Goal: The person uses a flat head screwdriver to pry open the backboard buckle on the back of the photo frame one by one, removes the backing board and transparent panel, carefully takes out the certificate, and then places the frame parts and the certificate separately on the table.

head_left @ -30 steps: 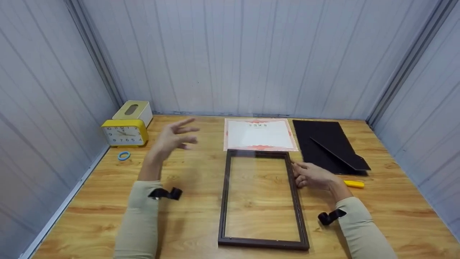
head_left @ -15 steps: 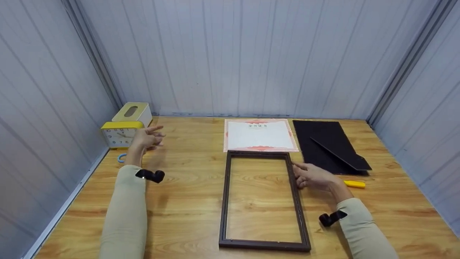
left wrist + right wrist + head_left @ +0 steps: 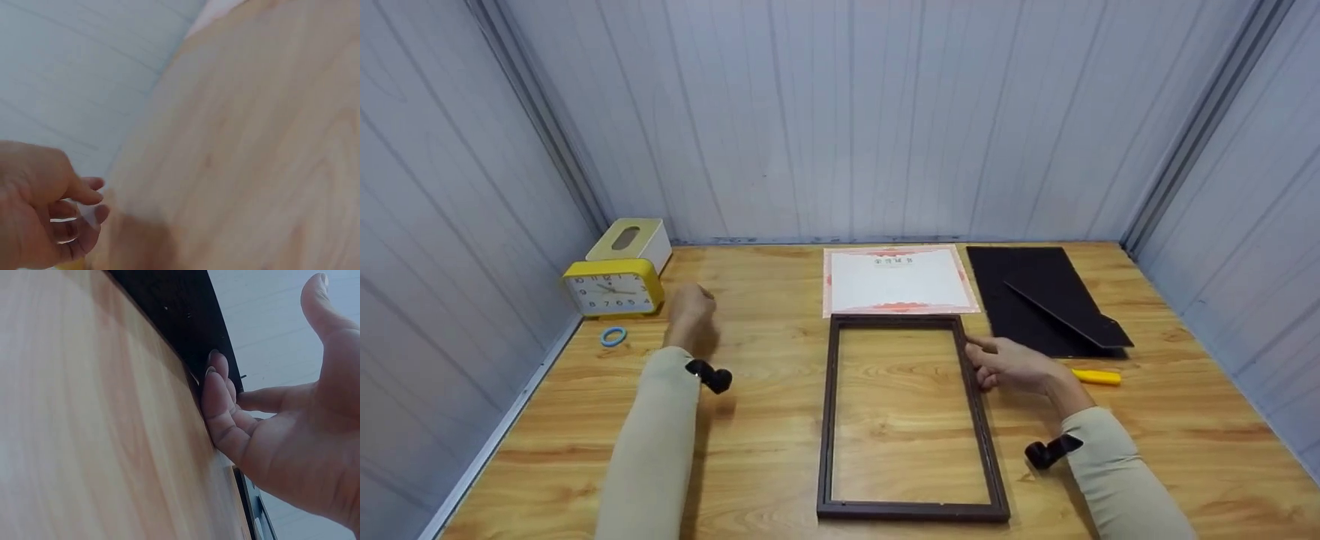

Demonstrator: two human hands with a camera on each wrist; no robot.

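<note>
A dark picture frame (image 3: 826, 420) lies on the wooden table in the head view, the table's grain showing through its middle. My right hand (image 3: 1016, 369) is at the frame's right side; in the right wrist view its bent fingers (image 3: 216, 396) rest against the dark rail (image 3: 180, 315), thumb raised away from it. My left hand (image 3: 690, 307) is blurred above the table, right of a yellow alarm clock (image 3: 615, 289). The left wrist view shows its fingers (image 3: 73, 188) loosely bent, with nothing clearly visible between them. A certificate (image 3: 896, 281) with a red border lies beyond the frame.
At the right is a black backing board (image 3: 1035, 300) with its stand leg raised. A yellow tool handle (image 3: 1096, 376) lies near my right wrist. The far left has a tissue box (image 3: 634, 244) behind the clock and a blue ring (image 3: 613, 336). Wall panels surround the table (image 3: 765, 450).
My left hand swung left to the clock, then back slightly right, its fingers going from spread to bent. A faint pale haze over the frame is gone. My right hand stays at the frame.
</note>
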